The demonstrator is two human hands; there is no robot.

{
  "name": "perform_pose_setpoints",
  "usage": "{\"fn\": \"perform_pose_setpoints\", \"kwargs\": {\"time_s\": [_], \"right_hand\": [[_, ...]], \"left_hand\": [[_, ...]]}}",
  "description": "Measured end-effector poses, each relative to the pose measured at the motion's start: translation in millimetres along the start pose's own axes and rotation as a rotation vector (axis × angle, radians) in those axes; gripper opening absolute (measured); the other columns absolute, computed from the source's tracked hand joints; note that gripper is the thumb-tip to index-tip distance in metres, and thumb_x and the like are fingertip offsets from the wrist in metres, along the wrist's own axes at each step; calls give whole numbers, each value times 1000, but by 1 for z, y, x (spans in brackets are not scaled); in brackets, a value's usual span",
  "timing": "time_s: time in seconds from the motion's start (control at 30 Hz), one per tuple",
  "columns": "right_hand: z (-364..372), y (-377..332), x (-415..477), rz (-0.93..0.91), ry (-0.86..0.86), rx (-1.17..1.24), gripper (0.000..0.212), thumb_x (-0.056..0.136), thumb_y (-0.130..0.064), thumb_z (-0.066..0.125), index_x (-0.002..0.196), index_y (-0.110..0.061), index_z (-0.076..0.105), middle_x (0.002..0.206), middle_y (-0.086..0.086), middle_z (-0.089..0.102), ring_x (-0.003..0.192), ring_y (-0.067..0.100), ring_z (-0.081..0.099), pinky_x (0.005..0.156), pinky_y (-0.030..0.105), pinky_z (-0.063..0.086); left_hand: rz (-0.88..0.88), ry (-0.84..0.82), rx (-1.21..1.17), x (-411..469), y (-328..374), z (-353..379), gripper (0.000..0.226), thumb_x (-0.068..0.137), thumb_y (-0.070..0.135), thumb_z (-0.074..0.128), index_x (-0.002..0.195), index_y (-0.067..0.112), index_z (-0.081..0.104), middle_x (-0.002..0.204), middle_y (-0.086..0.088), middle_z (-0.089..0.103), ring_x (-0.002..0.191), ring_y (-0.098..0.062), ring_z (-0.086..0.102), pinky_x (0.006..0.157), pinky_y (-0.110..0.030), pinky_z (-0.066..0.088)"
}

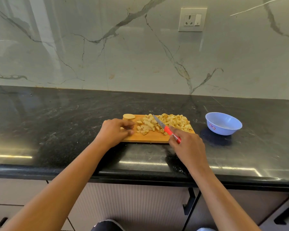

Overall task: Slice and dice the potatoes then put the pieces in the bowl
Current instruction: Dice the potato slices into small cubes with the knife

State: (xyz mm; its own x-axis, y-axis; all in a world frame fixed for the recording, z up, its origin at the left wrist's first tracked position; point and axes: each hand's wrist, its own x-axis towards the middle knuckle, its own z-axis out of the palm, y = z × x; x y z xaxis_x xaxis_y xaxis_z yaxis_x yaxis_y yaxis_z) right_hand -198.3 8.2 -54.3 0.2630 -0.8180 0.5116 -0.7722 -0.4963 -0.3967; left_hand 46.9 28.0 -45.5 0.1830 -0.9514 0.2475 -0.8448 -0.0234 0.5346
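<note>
A wooden cutting board (150, 138) lies on the black counter. Diced potato pieces (172, 121) are heaped over its right and middle part. A round potato slice stack (128, 116) sits at its far left corner. My right hand (187, 145) grips the red handle of a knife (165, 128), whose blade points up-left across the pieces. My left hand (115, 131) rests at the board's left edge with its fingers curled; whether it holds a piece I cannot tell. A light blue bowl (223, 123) stands to the right of the board, and no pieces show in it.
The black stone counter (57, 124) stretches wide to the left and right of the board. A marble wall with a power socket (192, 19) rises behind it. Cabinet fronts with black handles (188, 202) lie below the counter edge.
</note>
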Motion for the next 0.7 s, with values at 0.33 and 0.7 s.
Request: {"fn": "perform_pose_setpoints", "kwargs": {"time_s": [0.33, 0.7], "right_hand": [[2, 0, 3, 20, -11, 34, 37, 93, -28, 52, 130, -28, 57, 63, -12, 55, 49, 6, 43, 47, 16, 33], [3, 2, 1, 39, 6, 66, 37, 93, -29, 55, 129, -29, 57, 72, -7, 66, 52, 6, 47, 48, 16, 33]], "left_hand": [[137, 95, 403, 31, 23, 12, 31, 85, 56, 58, 107, 38, 70, 94, 9, 69, 89, -7, 61, 94, -28, 40], [272, 4, 250, 18, 18, 14, 31, 78, 56, 65, 101, 36, 69, 113, 15, 62, 114, -8, 46, 99, -34, 33]]}}
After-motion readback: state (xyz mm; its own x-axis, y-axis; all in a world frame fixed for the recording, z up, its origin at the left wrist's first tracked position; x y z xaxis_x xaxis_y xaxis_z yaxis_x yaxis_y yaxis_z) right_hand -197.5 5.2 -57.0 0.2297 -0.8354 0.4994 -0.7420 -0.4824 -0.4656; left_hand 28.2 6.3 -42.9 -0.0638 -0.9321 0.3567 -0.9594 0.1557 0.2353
